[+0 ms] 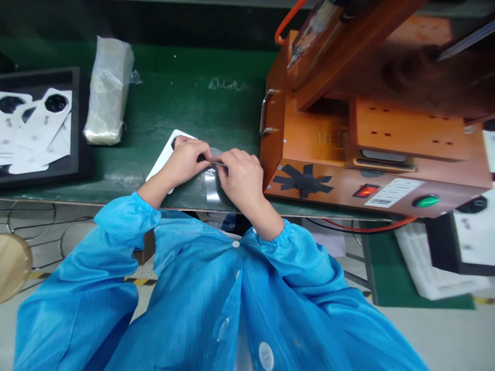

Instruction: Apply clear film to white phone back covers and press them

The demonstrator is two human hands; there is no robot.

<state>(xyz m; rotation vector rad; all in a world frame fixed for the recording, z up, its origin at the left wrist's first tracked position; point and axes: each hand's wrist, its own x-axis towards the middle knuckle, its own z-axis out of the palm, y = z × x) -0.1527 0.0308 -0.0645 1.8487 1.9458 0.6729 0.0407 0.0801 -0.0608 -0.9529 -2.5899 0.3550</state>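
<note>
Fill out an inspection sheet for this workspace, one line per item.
Surface: green bench, pale marks near its middle
Job's things: white panel flat, partly under the left arm; shiny film below the hands; thin piece between them
Clutter: wrapped pack; black tray of overlapping panels
Hands: left hand, fingers pinched at the thin piece; right hand, fingers closed on its other end
Cables: orange hose behind the machine; red cable below it
Surroundings: machine at right, red switch lit; stool at left
</note>
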